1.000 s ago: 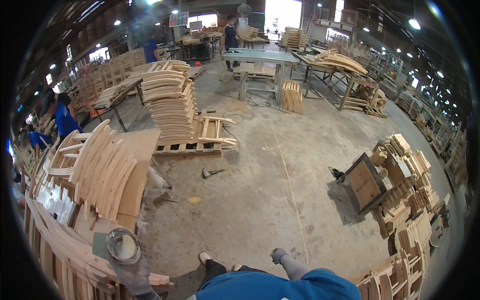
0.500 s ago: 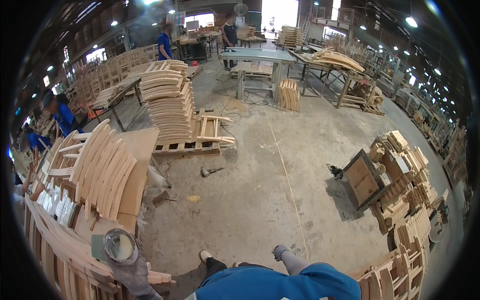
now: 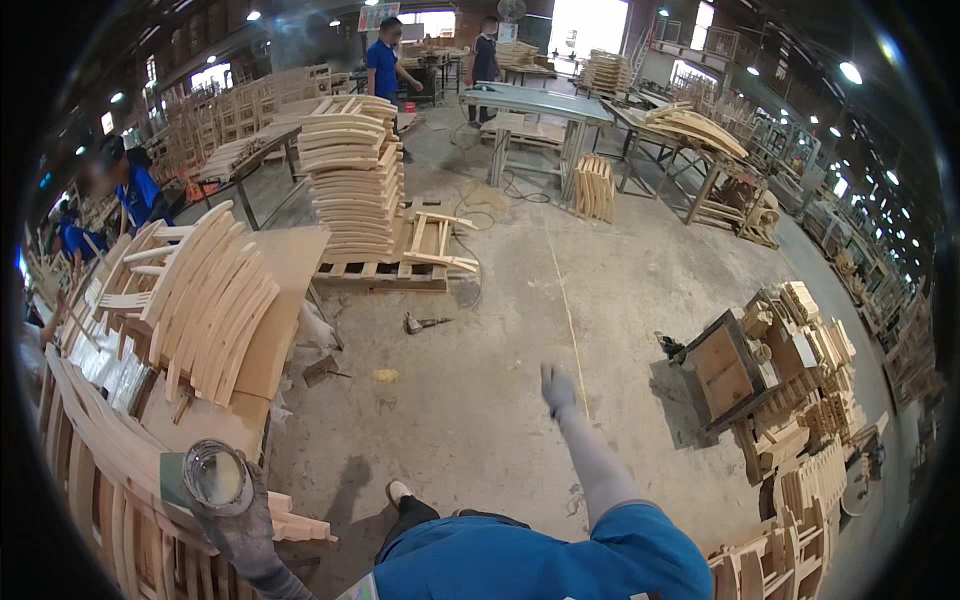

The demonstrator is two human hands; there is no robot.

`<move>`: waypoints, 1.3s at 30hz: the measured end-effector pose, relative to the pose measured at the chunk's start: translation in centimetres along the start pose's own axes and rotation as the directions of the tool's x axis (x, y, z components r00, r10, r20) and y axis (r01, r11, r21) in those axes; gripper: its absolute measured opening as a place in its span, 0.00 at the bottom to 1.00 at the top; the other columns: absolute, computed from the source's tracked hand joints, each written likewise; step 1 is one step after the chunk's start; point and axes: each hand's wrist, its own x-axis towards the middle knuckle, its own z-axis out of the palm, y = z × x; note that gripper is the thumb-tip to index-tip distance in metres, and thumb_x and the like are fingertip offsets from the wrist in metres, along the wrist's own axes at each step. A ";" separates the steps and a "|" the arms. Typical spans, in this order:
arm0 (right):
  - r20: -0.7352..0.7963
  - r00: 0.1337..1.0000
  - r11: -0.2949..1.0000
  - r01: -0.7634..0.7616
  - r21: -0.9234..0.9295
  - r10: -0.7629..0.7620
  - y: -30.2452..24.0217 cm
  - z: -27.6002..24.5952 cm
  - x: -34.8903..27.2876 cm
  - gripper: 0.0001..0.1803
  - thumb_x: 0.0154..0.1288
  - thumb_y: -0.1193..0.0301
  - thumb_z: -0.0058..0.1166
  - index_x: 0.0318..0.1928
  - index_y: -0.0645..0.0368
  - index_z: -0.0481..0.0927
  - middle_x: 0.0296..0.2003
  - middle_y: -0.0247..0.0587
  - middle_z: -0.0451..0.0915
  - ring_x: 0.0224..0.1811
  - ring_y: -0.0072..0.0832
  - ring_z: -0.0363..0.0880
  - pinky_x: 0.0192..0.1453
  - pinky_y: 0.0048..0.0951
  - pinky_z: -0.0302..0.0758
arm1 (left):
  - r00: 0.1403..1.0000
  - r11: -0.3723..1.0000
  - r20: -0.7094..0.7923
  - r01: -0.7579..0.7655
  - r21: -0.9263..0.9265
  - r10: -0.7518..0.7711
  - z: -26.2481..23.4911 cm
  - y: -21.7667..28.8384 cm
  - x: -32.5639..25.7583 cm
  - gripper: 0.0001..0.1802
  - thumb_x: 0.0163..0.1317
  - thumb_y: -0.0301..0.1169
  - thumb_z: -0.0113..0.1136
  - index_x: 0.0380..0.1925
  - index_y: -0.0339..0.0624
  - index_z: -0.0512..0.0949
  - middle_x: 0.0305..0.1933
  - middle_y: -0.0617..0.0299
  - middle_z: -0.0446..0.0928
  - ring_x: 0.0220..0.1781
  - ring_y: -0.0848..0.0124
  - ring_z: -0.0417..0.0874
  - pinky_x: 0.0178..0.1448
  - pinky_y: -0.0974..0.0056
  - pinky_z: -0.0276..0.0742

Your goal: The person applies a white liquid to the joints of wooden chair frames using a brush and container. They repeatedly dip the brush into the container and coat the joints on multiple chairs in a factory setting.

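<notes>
My left hand (image 3: 240,535), in a grey glove, is wrapped round a round open container (image 3: 217,478) with a stained rim and pale cream-coloured stuff inside. A flat green piece (image 3: 173,478) shows beside the container; whether it is joined to it I cannot tell. Below and to the left of that hand lie long curved wooden parts (image 3: 95,415). Swung out ahead of me over the concrete floor, my right hand (image 3: 557,390) wears a grey glove too. Its fingers are loosely curled together, and nothing shows in them.
Curved wooden slats (image 3: 225,320) lie on a board-topped table at left. Beyond stands a tall wood stack on a pallet (image 3: 385,282). A power tool (image 3: 425,323) rests on the floor. At right is a wooden cabinet (image 3: 722,368) with piled pieces. Co-workers (image 3: 383,70) stand farther off.
My right arm has swung forward and stretched out over the floor. The container stays in my left hand. The view has shifted, and a far co-worker in blue now extends an arm.
</notes>
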 end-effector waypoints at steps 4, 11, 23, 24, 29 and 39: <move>-0.004 0.986 0.753 0.129 0.645 -0.165 -17.8 -8.2 11.7 0.37 0.61 0.64 0.50 0.68 0.61 0.55 0.32 0.51 0.79 0.29 0.36 0.78 0.35 0.36 0.75 | 0.937 0.606 0.092 -0.290 0.741 0.336 1.1 2.0 -1.1 0.33 0.50 0.21 0.66 0.57 0.30 0.64 0.58 0.50 0.68 0.56 0.62 0.73 0.60 0.57 0.75; 0.090 0.937 0.540 0.114 0.834 -0.337 -30.6 -20.1 19.2 0.13 0.54 0.68 0.49 0.34 0.65 0.76 0.34 0.53 0.79 0.36 0.40 0.79 0.41 0.36 0.74 | 0.932 0.317 0.284 -0.346 0.883 0.226 2.3 2.1 -3.7 0.25 0.58 0.21 0.58 0.57 0.31 0.66 0.58 0.48 0.69 0.57 0.53 0.72 0.67 0.48 0.68; 0.252 0.967 0.994 -0.053 0.100 0.026 -2.9 4.2 0.4 0.23 0.68 0.55 0.43 0.45 0.63 0.79 0.39 0.58 0.80 0.45 0.51 0.79 0.47 0.44 0.74 | 0.993 0.981 0.099 0.079 -0.175 -0.062 0.3 -0.9 0.0 0.26 0.62 0.38 0.56 0.59 0.40 0.66 0.60 0.50 0.66 0.59 0.50 0.69 0.65 0.47 0.67; 0.344 0.930 0.990 -0.139 0.010 0.127 -1.0 6.2 -4.0 0.23 0.69 0.57 0.41 0.53 0.61 0.75 0.52 0.56 0.75 0.56 0.48 0.73 0.59 0.41 0.69 | 0.979 0.908 0.064 -0.203 0.367 0.193 -0.8 -1.6 -0.1 0.27 0.61 0.33 0.57 0.59 0.39 0.64 0.59 0.50 0.67 0.57 0.52 0.71 0.63 0.50 0.72; 0.887 0.271 0.659 0.595 -0.460 0.374 6.9 5.4 -20.7 0.18 0.62 0.68 0.46 0.52 0.51 0.79 0.55 0.43 0.75 0.57 0.38 0.75 0.56 0.34 0.73 | 0.987 0.993 -0.143 0.065 -0.100 -0.079 3.0 0.6 -1.1 0.38 0.47 0.14 0.65 0.59 0.35 0.60 0.57 0.52 0.66 0.52 0.65 0.74 0.55 0.61 0.79; 0.929 0.304 0.590 0.718 -0.370 0.212 13.0 3.5 -20.5 0.21 0.62 0.56 0.45 0.48 0.54 0.80 0.50 0.47 0.79 0.52 0.40 0.77 0.54 0.38 0.73 | 0.965 0.862 0.100 0.261 -0.434 -0.242 3.7 -2.6 0.3 0.29 0.62 0.29 0.55 0.63 0.48 0.59 0.63 0.58 0.60 0.60 0.59 0.66 0.59 0.49 0.75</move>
